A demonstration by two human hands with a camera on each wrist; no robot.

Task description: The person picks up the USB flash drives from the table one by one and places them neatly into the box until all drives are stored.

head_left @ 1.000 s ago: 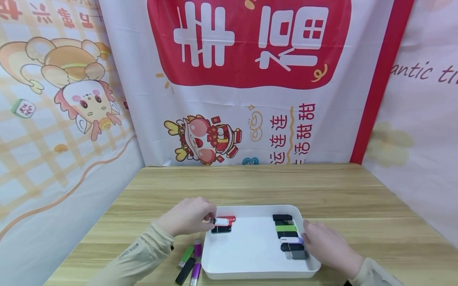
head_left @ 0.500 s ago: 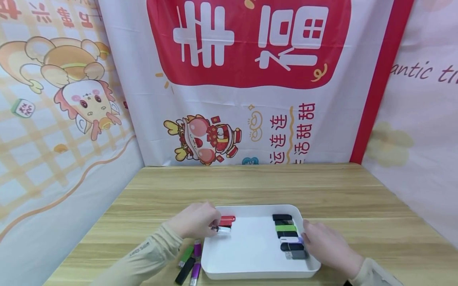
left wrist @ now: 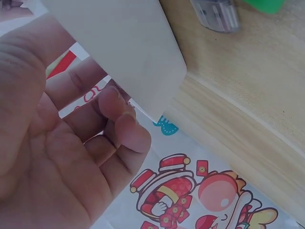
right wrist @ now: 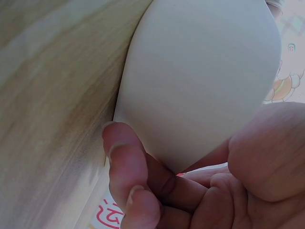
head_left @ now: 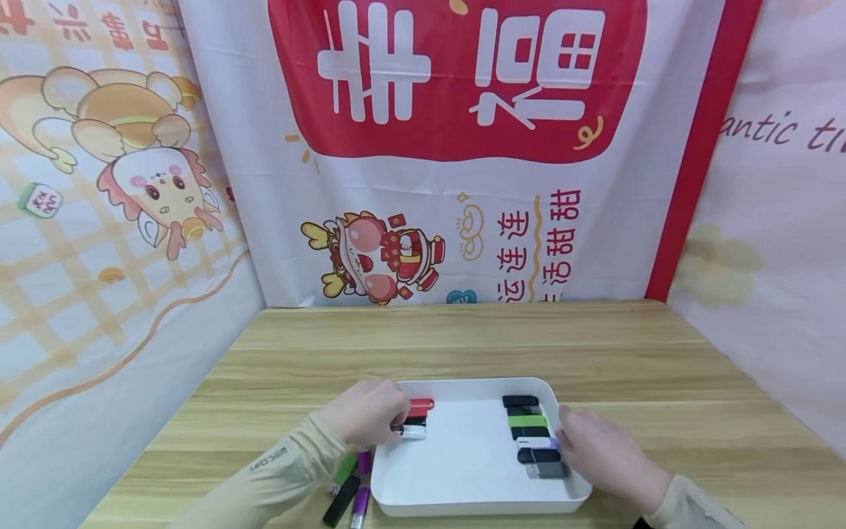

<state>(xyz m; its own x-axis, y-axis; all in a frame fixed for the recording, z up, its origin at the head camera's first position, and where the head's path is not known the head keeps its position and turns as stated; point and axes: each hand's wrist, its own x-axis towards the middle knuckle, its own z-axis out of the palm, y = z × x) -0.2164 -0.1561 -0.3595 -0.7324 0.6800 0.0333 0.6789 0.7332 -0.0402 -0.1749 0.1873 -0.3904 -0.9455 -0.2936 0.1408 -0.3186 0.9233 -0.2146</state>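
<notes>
A white rectangular tray (head_left: 465, 463) stands on the wooden table. My left hand (head_left: 371, 413) reaches over its left wall and pinches the near end of a white USB flash drive (head_left: 414, 433). That drive lies just below a black one (head_left: 416, 421) and red ones (head_left: 420, 405) in the left column. In the left wrist view the tray's wall hides the left fingertips' grip. My right hand (head_left: 600, 453) grips the tray's right wall, its curled fingers (right wrist: 128, 164) against the outer side. Along that wall runs a column of several drives, among them a green one (head_left: 527, 421).
Left of the tray, on the table (head_left: 463, 342), lie a green USB drive (head_left: 344, 470), a black one (head_left: 341, 501) and two purple ones, one nearer the front (head_left: 360, 505). A printed cloth (head_left: 485, 242) hangs behind the table.
My left hand has moved toward me and slightly right, carrying the white USB flash drive from over the red and black ones to just below them. The right hand stays on the tray.
</notes>
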